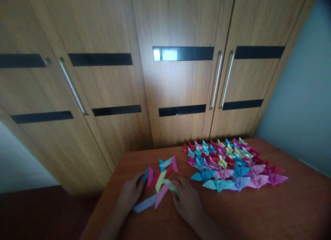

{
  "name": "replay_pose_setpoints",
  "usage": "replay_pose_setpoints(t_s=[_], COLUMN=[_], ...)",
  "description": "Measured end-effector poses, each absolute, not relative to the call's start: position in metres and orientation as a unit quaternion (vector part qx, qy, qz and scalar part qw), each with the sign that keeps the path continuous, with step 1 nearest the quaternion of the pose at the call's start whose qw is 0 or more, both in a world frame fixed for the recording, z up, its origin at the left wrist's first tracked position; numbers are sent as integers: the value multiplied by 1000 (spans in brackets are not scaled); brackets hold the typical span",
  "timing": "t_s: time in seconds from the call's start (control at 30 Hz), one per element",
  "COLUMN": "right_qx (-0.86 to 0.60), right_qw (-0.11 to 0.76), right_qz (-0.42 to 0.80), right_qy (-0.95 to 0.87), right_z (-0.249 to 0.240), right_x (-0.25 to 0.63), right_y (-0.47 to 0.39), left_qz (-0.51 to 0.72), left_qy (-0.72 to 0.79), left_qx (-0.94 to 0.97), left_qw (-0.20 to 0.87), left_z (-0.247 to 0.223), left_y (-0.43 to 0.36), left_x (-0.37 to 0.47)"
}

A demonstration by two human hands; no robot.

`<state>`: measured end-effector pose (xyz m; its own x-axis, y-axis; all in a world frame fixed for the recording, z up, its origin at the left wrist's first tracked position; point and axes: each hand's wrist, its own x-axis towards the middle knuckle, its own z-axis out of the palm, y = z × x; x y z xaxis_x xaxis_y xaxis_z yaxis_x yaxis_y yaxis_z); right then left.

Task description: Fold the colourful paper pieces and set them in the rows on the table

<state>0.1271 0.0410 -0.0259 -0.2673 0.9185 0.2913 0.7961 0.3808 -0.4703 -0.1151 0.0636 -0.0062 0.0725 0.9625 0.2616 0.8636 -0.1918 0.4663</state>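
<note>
Paper strips, flat, slanted and many-coloured, in a loose bunch on the smooth red-brown table, low in the middle of the frame. Left hand curled on a blue paper strip, right hand bent over a light green paper strip, cannot tell if gripping or just touching. Pointy, many-coloured folded paper shapes in rows, lower right.

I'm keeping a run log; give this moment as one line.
left hand: touching blue paper strip | right hand: touching green paper strip | folded paper figures: on table
</note>
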Motion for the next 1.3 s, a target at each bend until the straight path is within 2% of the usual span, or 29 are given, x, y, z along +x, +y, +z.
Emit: replay_pose_setpoints(t_s=[0.27,0.6,0.9,1.0,1.1,1.2,1.3], right_qx=[-571,-584,-581,-545,-482,-453,-451], right_qw=[255,264,308,364,404,423,448], right_qz=[113,103,138,204,270,304,333], right_qy=[-772,-761,-741,-728,-729,-724,-696], right_z=[-25,-27,-30,-24,-14,-7,-9], right_x=[139,145,148,148,149,150,151], right_y=[38,41,43,43,39,34,32], left_qz=[286,184,246,311,386,392,379], left_qy=[595,542,532,539,549,548,550], left_qx=[750,817,806,772,701,647,619], left_qw=[31,70,84,129,242,357,412], left_z=[7,-1,0,-6,-7,-3,3], left_y=[53,28,33,33,33,33,32], left_x=[-90,-33,-46,-40,-33,-29,-28])
